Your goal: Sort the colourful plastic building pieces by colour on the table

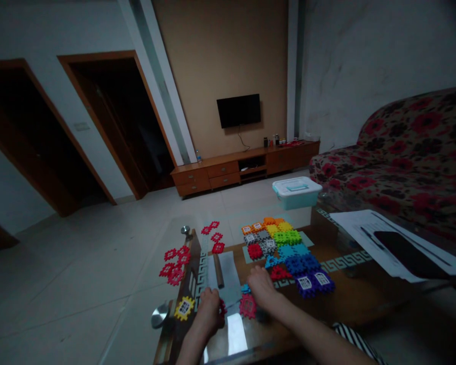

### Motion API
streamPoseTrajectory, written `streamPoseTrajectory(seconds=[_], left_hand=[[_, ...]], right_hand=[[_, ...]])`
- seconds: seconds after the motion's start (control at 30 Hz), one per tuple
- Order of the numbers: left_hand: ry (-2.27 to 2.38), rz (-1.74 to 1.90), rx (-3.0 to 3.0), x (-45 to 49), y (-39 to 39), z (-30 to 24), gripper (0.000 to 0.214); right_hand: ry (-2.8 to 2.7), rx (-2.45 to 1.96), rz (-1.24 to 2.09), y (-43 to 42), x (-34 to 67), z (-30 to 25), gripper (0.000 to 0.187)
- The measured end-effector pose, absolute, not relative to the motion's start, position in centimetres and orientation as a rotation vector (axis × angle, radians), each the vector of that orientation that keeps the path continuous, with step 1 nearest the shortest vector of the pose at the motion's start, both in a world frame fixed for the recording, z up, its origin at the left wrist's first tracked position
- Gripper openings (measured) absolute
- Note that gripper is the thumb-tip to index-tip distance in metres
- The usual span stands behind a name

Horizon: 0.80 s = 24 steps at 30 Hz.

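Note:
My left hand [210, 308] is closed near the front of the glass table, with a dark red notched building piece [222, 307] showing at its right side. My right hand [261, 285] has its fingers curled down to the tabletop; what they hold, if anything, is hidden. Close to its fingertips is a small blue piece [245, 288], and just below lies a red square piece with a window pattern [248, 306]. A red triangular piece [280, 274] rests just right of my right hand. Left of my left hand sits a yellow window piece [184, 307].
Colour-sorted pieces [287, 238] lie at the table's right middle. Red openwork pieces [176, 263] are at the left edge. A brown stick-like object [218, 271] lies between. Farther right are a lidded teal box [297, 192], papers [365, 233] and a black phone [406, 253].

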<state>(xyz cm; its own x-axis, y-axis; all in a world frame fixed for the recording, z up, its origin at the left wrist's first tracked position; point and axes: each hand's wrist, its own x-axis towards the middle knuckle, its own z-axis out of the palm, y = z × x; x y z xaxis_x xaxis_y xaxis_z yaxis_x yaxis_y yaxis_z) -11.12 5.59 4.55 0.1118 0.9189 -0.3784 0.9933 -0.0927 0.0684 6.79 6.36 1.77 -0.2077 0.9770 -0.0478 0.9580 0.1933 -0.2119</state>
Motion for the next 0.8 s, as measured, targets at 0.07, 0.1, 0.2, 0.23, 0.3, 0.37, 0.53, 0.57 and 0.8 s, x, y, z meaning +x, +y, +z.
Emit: streamPoseTrajectory(seconds=[0.07, 0.1, 0.2, 0.23, 0.3, 0.37, 0.53, 0.57, 0.8], left_hand=[[1.876, -0.365, 2.121, -10.9, 5.3, 5.0, 0.047], [1.880, -0.351, 2.152, -10.5, 5.1, 5.2, 0.047], [1.910, -0.206, 2.265, -8.4, 4.6, 5.5, 0.044], [1.901, -0.150, 2.291, -7.4, 4.5, 5.5, 0.039], [1.820, -0.086, 2.323, -4.7, 4.4, 5.2, 0.034], [1.690, -0.049, 2.354, -1.7, 4.6, 4.7, 0.036], [1.547, 0.023, 2.389, 4.5, 5.4, 3.1, 0.043], [1.547, 0.022, 2.389, 5.2, 5.5, 2.8, 0.043], [1.534, 0.103, 2.346, 6.1, 5.7, 1.5, 0.041]], right_hand=[[-2.365, -1.965, 0.310, 5.9, 7.0, 2.2, 0.030], [-2.375, -1.976, 0.325, 5.8, 7.3, 2.5, 0.031], [-2.313, -1.983, 0.369, 6.3, 8.6, 3.3, 0.029], [-2.274, -1.981, 0.388, 6.6, 9.3, 3.7, 0.028], [-2.170, -1.957, 0.406, 7.3, 11.2, 4.3, 0.025], [-2.038, -1.925, 0.382, 7.9, 13.5, 4.7, 0.024], [-1.771, -1.956, 0.334, 8.4, 18.6, 4.9, 0.019], [-1.755, -1.963, 0.330, 8.3, 19.3, 4.9, 0.018], [-1.864, -1.976, 0.312, 7.9, 20.3, 5.0, 0.020]])
